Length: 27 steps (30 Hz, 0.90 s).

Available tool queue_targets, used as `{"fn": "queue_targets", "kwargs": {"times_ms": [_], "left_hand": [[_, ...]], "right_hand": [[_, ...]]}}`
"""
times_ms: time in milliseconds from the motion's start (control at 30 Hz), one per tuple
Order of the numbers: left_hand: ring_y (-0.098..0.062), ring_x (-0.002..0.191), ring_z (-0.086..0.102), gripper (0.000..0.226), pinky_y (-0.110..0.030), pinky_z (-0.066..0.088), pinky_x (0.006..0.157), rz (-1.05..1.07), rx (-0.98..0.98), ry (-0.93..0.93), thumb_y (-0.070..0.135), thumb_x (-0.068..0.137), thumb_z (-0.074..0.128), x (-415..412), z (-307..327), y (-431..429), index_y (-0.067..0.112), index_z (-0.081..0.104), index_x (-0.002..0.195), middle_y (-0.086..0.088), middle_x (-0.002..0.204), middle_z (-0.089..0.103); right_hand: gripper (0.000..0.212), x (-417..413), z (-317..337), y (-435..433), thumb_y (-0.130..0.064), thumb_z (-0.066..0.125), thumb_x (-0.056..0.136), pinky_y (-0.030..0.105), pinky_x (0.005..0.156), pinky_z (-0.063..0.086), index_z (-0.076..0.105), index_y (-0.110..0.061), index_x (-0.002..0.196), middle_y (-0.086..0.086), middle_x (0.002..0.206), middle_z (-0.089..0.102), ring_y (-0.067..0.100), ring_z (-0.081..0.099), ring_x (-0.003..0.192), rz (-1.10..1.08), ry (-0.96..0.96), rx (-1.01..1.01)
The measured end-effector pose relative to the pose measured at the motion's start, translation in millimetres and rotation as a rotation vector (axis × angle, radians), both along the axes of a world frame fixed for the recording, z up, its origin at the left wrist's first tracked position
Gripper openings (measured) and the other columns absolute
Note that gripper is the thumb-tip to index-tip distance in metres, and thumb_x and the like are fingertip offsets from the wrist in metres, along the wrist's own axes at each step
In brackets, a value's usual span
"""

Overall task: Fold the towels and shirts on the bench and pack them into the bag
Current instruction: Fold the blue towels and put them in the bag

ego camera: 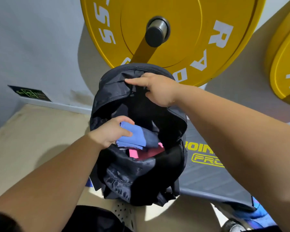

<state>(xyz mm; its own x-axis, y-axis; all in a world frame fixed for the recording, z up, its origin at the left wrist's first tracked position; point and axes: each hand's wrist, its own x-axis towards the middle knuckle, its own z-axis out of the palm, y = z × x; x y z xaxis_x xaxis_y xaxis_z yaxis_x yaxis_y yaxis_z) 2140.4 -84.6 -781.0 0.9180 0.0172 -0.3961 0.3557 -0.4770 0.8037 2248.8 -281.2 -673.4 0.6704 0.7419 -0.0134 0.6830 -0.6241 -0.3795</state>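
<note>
Bag (117, 178) is black and unzipped wide, standing at the left edge of the grey bench (213, 178), just in front of a yellow weight plate (182, 30). Left hand (113, 131) reaches in with the arm stretched out, thumb and fingers clamped round a folded blue towel (134, 137) at the bag's mouth, above something pink (151, 153) inside. Right hand (157, 88) pinches the far flap, holding it up.

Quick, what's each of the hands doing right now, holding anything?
Left hand: holding a folded blue cloth at the bag's mouth.
Right hand: gripping the top flap of the black bag.
</note>
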Motion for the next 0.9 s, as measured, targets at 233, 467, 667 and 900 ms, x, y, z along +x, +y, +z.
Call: {"fn": "queue_targets", "kwargs": {"times_ms": [233, 467, 667, 900], "left_hand": [[-0.018, 0.070, 0.057, 0.027, -0.025, 0.040, 0.061, -0.182, 0.685, 0.026, 0.024, 0.085, 0.069, 30.0, -33.2, 13.8, 0.024, 0.063, 0.111, 0.002, 0.084, 0.060], [-0.027, 0.111, 0.048, 0.052, -0.043, 0.047, 0.089, -0.515, 0.875, -0.222, 0.006, 0.086, 0.053, 18.7, -30.2, -27.0, 0.030, 0.052, 0.132, -0.001, 0.116, 0.047], [-0.023, 0.152, -0.014, 0.066, -0.055, 0.007, 0.122, -0.722, 0.782, 0.260, 0.054, 0.103, 0.024, -11.7, -41.1, -43.7, 0.033, -0.008, 0.157, 0.010, 0.164, -0.019], [-0.027, 0.151, -0.018, 0.062, -0.055, 0.002, 0.122, -0.753, 0.864, 0.375, 0.048, 0.104, 0.020, -10.1, -52.4, -36.6, 0.033, -0.009, 0.156, 0.003, 0.163, -0.025]], "right_hand": [[0.089, 0.7, -23.8, -23.4, 0.006, 0.044, 0.088, 0.046, 0.099, 0.041, 0.019, -0.052, 0.151, -0.003, 0.156, 0.029, 0.030, 0.042, 0.132, 0.096, -0.094, -0.015], [0.095, -3.0, -36.6, -32.4, 0.005, 0.048, 0.084, 0.032, 0.089, 0.030, 0.013, -0.052, 0.152, -0.001, 0.147, 0.038, 0.029, 0.048, 0.121, 0.113, -0.187, 0.014], [0.101, -12.4, -41.3, -29.6, 0.005, 0.041, 0.084, 0.041, 0.095, 0.039, 0.001, -0.065, 0.144, 0.000, 0.146, 0.036, 0.039, 0.051, 0.106, 0.076, -0.203, 0.013], [0.101, -22.9, -49.2, -27.5, 0.003, 0.041, 0.081, 0.039, 0.091, 0.036, 0.000, -0.059, 0.148, 0.004, 0.143, 0.041, 0.038, 0.053, 0.108, 0.040, -0.301, -0.013]]}}
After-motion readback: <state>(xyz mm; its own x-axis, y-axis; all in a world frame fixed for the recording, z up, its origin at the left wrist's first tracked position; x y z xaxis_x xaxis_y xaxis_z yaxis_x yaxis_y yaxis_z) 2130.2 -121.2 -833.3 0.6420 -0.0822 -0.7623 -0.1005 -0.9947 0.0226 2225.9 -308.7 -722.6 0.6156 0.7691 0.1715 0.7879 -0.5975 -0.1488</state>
